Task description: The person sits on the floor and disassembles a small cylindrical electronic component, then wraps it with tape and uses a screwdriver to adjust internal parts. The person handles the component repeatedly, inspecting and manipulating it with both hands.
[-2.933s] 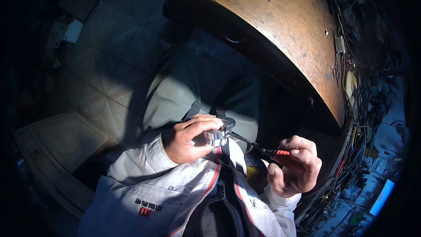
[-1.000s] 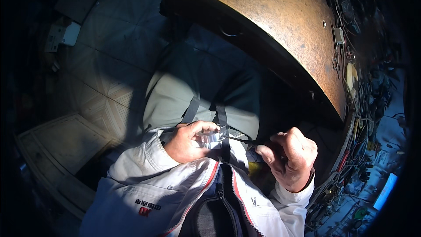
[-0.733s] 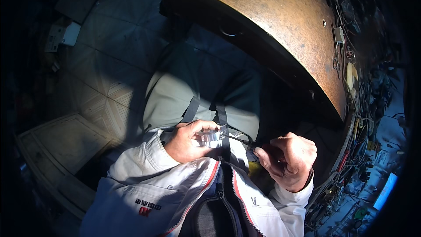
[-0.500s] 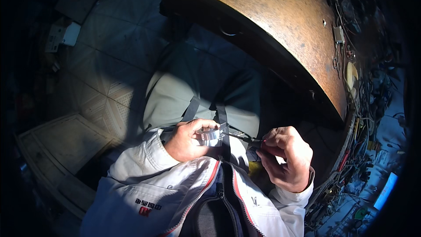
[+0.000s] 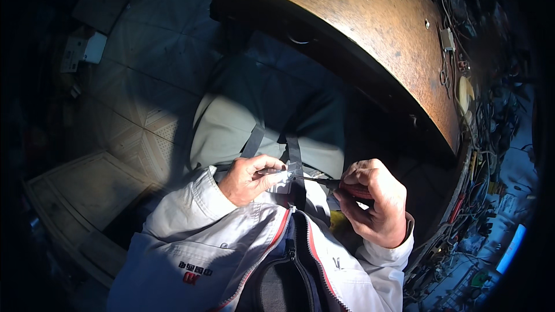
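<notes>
My left hand (image 5: 240, 184) pinches a small shiny metal piece (image 5: 270, 171) between thumb and fingers, above my lap. Its exact kind is hard to make out; bright glare covers its right end. In my right hand (image 5: 380, 203) is a screwdriver (image 5: 354, 189) with a red and black handle, my fingers wrapped round it. The thin shaft points left, and its tip meets or nearly meets the right end of the metal piece. Dark straps (image 5: 293, 153) hang over my lap just beyond the piece.
A worn wooden table (image 5: 358, 23) curves across the upper right. Scissors (image 5: 444, 75) lie near its right edge, beside tangled cables (image 5: 471, 167) and small parts. A wooden panel (image 5: 92, 188) is at lower left. Small boxes (image 5: 94, 46) stand on the tiled floor (image 5: 144, 75).
The metal piece has turned in my left hand, from showing its round, broad side to looking thin and edge-on. My right fingers have shifted round the screwdriver, baring more red handle.
</notes>
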Tool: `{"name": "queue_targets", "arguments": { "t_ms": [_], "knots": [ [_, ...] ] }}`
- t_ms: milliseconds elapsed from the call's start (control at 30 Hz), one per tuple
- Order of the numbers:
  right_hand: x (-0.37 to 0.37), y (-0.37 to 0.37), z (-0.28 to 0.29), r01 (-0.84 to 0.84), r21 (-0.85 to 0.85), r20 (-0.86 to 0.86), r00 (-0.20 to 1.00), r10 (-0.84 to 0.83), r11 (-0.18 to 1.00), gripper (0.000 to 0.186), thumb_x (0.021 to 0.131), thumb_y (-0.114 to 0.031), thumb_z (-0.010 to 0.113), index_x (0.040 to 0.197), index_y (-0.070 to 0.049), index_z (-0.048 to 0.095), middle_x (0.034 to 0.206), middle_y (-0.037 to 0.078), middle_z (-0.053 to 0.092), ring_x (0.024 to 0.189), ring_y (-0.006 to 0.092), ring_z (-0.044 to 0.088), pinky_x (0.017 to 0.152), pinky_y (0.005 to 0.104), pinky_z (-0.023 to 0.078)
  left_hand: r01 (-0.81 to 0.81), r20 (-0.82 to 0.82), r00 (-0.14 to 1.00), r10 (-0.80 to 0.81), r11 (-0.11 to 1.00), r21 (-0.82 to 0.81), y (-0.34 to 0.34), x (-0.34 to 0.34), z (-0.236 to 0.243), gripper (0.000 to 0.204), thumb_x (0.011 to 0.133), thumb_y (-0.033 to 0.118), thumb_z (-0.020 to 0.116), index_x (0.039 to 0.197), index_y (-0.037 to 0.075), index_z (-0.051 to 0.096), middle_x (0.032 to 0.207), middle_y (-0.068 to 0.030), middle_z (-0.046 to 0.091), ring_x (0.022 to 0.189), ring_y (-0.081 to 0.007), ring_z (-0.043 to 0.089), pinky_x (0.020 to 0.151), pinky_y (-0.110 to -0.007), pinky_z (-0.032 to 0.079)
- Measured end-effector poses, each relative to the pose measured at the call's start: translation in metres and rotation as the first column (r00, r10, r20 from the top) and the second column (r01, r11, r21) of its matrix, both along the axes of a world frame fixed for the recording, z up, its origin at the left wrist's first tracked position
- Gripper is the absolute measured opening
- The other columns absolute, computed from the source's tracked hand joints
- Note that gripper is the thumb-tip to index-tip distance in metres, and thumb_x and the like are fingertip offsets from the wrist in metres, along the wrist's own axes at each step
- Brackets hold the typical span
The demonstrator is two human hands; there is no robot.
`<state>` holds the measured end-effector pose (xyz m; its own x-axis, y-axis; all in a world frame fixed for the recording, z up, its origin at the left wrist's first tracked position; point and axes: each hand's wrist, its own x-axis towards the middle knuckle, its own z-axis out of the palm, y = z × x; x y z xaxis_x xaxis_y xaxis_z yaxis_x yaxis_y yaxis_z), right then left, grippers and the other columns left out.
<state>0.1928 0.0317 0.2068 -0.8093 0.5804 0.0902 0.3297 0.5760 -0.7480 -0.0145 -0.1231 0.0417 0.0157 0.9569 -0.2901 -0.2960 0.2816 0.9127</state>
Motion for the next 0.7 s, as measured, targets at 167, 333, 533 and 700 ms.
{"name": "queue_targets", "arguments": {
  "t_ms": [167, 333, 533, 700],
  "knots": [
    [-0.001, -0.003, 0.001, -0.01, 0.039, 0.004, 1.0, 0.01, 0.999, 0.032, 0.071, 0.007, 0.087, 0.094, 0.003, 0.065, 0.087, 0.014, 0.065, 0.076, 0.0276, 0.072, 0.063, 0.034, 0.058, -0.016, -0.015, 1.0, 0.017, 0.999, 0.04, -0.002, 0.001, -0.004, 0.024, 0.103, 0.011, 0.072, 0.122, -0.003, 0.069, 0.102, -0.0085, 0.078, 0.093, -0.0113, 0.073, 0.084, -0.027, 0.06],
    [0.001, -0.007, 0.008, -0.005, 0.101, 0.155, 0.988, -0.011, 0.995, 0.032, 0.07, 0.007, 0.088, 0.092, 0.003, 0.065, 0.084, 0.013, 0.063, 0.067, 0.0253, 0.07, 0.058, 0.0321, 0.057, -0.03, -0.055, 0.998, 0.034, 0.996, 0.083, -0.003, 0.003, -0.009, 0.023, 0.103, 0.012, 0.071, 0.12, -0.004, 0.069, 0.103, -0.0101, 0.079, 0.094, -0.0131, 0.075, 0.084, -0.028, 0.06],
    [-0.006, -0.007, 0.004, 0.056, 0.031, 0.031, 0.998, -0.057, 0.998, 0.03, 0.07, 0.005, 0.089, 0.088, 0.002, 0.065, 0.081, 0.011, 0.062, 0.063, 0.0252, 0.068, 0.054, 0.0333, 0.054, -0.021, -0.078, 0.997, 0.027, 0.997, 0.079, -0.003, 0.003, -0.007, 0.022, 0.103, 0.011, 0.071, 0.119, -0.004, 0.069, 0.103, -0.0107, 0.079, 0.094, -0.0133, 0.075, 0.084, -0.028, 0.06],
    [0.001, -0.001, 0.016, -0.065, 0.058, 0.273, 0.961, 0.047, 0.996, 0.031, 0.074, 0.01, 0.082, 0.095, 0.002, 0.061, 0.091, 0.017, 0.062, 0.074, 0.0296, 0.072, 0.061, 0.0367, 0.058, -0.018, -0.099, 0.995, 0.025, 0.997, 0.075, -0.002, 0.002, -0.004, 0.021, 0.102, 0.01, 0.071, 0.119, -0.004, 0.069, 0.102, -0.0109, 0.079, 0.093, -0.014, 0.075, 0.083, -0.029, 0.06]
  ]
}}
